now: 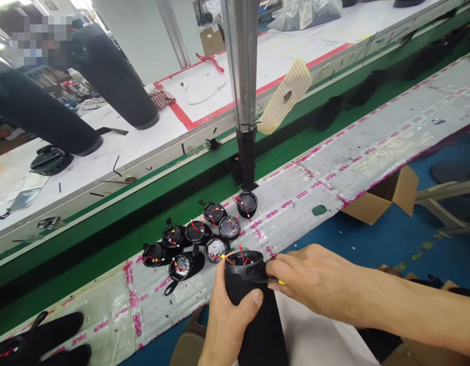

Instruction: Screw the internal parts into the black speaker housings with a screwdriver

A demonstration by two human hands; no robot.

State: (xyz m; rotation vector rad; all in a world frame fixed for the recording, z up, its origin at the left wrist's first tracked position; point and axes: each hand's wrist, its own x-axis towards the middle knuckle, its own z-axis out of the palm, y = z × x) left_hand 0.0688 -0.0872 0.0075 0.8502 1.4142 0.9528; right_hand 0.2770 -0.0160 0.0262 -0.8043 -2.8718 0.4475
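Note:
My left hand [235,317] is wrapped around a black cylindrical speaker body [260,325], its thumb across the near side. The speaker body stands tilted over my lap, its open end up, and red wires [242,256] with small connectors stick out of the opening. My right hand [301,277] is closed at the right side of the rim, fingers pinched on a thin dark piece with a yellow part, mostly hidden by the fingers. Left of the rim, several black speaker end caps [216,249] with red wires and strap loops sit on the plastic-covered ledge.
A metal post [240,66] rises behind the ledge [296,213], with a perforated cream strip [288,94] attached. Beyond a green conveyor channel [204,178] is a white bench holding large black cylinders [113,76] and red-handled pliers [210,62]. An open carton [383,201] lies at right.

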